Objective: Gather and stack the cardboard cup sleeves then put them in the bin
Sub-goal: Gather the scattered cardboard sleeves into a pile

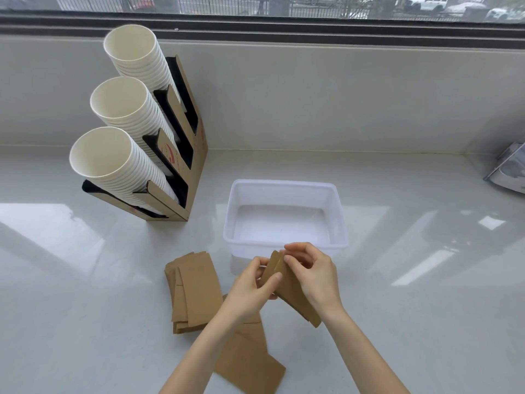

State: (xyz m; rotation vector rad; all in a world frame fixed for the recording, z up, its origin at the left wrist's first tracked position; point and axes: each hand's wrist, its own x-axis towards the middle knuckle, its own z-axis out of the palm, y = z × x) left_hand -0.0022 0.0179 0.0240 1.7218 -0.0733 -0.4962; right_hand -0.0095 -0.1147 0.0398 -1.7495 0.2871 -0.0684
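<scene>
Both hands hold a small stack of flat brown cardboard cup sleeves (287, 288) just above the counter, in front of the bin. My left hand (250, 288) grips the stack's left side and my right hand (312, 274) pinches its top and right side. A loose pile of several sleeves (196, 291) lies on the counter to the left. More sleeves (250, 362) lie flat under my left forearm. The translucent white plastic bin (339, 206) stands just behind my hands with nothing in it.
A cardboard cup dispenser (196, 155) with three slanted stacks of white paper cups (125, 103) stands at the back left. A grey object (508, 172) lies at the right edge. The glossy white counter (412, 294) ends at a low wall under a window.
</scene>
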